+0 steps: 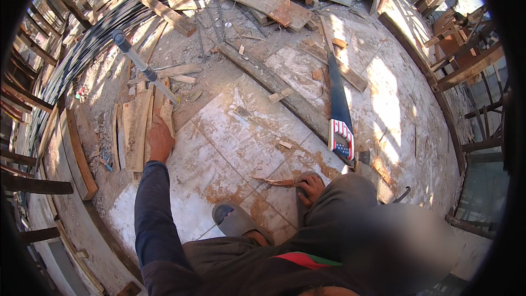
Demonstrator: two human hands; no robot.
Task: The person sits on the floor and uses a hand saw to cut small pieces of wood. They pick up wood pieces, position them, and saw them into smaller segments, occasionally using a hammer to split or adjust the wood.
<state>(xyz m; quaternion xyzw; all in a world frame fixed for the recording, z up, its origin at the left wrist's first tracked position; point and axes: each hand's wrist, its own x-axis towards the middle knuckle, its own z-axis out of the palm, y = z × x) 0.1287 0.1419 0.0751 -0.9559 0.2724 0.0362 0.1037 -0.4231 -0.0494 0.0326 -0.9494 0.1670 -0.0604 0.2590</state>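
My left hand (160, 138) reaches forward to a bundle of short wooden strips (138, 126) on the floor at left. Its fingers close over the near part of one wooden strip (166, 112), and the fingertips are partly hidden. Close to my right slipper (301, 208), my right hand (311, 187) has its fingers slightly apart and bent, with nothing visible in them. My right knee hides the wrist. A thin curved brown sliver of wood (272, 181) lies just left of these fingers. The handsaw (339, 98), with a striped and starred handle, lies ahead and to the right.
A grey-topped metal tube (143, 67) stands slanted behind the strips. A long beam (274, 90) crosses the dusty tiles (219, 137) diagonally. Long thin rods (82, 49) curve along the left. Planks and boards (257, 0) are heaped at the far side. A hooked metal bar (402, 194) lies at right.
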